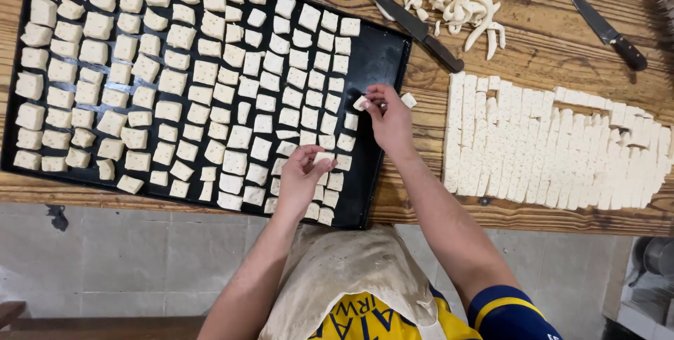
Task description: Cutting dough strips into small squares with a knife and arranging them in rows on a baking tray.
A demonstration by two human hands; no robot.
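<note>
- The right hand (390, 121) pinches one small white dough square (360, 103) just over the right end of the flat black metal tray (382, 56).
- The left hand (300, 175) curls its fingers around another pale dough piece (324, 158) low in the tray.
- The rows there sit close, so a piece could land touching its neighbour and stick.
- The big white cut dough slab (554, 147) waits on the brown wooden table (547, 38), near a black-handled knife (414, 28).
</note>
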